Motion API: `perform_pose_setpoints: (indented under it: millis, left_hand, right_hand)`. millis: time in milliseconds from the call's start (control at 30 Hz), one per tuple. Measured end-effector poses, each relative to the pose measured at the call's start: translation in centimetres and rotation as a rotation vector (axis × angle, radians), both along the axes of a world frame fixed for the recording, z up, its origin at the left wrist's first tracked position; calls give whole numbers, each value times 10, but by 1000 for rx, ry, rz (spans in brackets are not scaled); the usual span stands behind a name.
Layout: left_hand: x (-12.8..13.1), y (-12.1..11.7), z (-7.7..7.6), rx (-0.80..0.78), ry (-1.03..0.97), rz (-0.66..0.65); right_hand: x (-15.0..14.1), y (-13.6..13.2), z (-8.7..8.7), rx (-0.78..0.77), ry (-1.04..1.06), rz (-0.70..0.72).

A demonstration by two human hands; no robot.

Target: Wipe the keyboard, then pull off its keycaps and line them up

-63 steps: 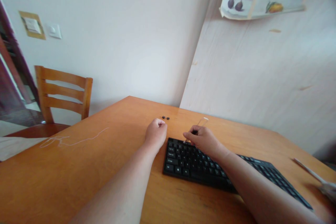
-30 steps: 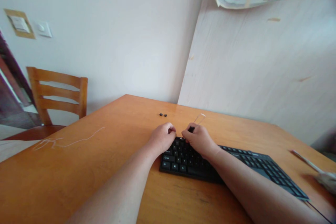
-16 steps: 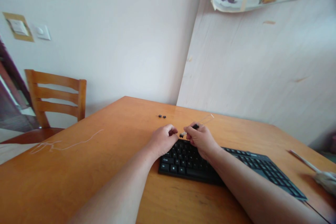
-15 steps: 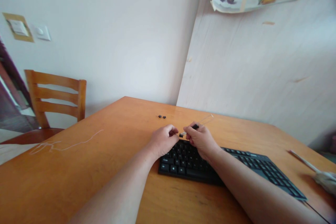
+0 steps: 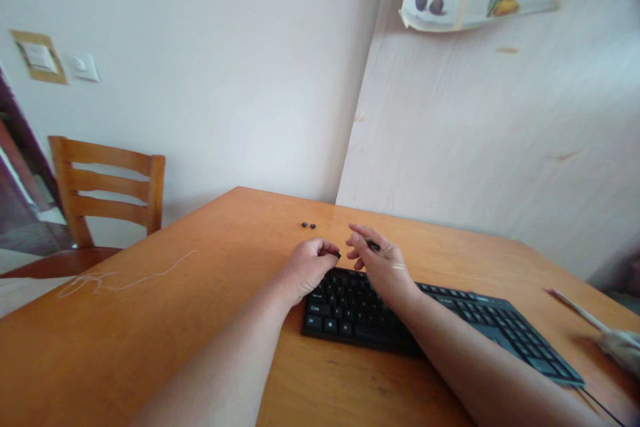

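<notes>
A black keyboard (image 5: 380,330) lies on the wooden table under both forearms. My left hand (image 5: 313,267) is at its upper left corner, thumb and fingers pinching a small black keycap (image 5: 338,255). Just to the right, above the keyboard's back edge, my right hand (image 5: 377,260) is curled loosely around a wire keycap puller (image 5: 373,245) with a black handle. Part of the puller is hidden by the palm and fingers. Behind my hands, two small black keycaps (image 5: 309,225) sit side by side on the tabletop.
The wooden table (image 5: 210,347) meets the wall at the back. A tangle of thin white string (image 5: 125,283) lies at the left. A thin brush (image 5: 583,312) with a pale bundled end lies at the right. A wooden chair (image 5: 107,190) stands beyond the left edge.
My right hand has drawn the puller away from the keycap and turned it within its fingers. The keycap has stayed in my left hand's pinch.
</notes>
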State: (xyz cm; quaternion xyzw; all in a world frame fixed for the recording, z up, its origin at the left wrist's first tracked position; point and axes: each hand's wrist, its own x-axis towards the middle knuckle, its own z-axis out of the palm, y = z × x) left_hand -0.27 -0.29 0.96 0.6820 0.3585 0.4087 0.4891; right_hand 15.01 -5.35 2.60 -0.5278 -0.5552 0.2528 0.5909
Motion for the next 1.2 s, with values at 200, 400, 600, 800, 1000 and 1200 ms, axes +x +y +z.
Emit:
perform_pose_setpoints:
  millis: [200, 400, 600, 800, 1000, 1200]
  left_hand:
    - [0, 3, 0, -83, -115, -13]
    - [-1, 5, -3, -94, -132, -31]
    - [-1, -2, 4, -115, -117, -23]
    - [-1, 14, -8, -37, -77, 201]
    - [-8, 28, -16, 10, -44, 477]
    - [-12, 28, -15, -45, -149, 511]
  right_hand:
    - [8, 0, -5, 113, -674, -6]
    - [6, -2, 1, 137, -887, -17]
    - [3, -5, 12, 68, -984, -22]
    - [15, 23, 22, -11, -967, -22]
    - [22, 82, 20, -207, -890, -60]
    - [9, 124, 4, -308, -925, -94]
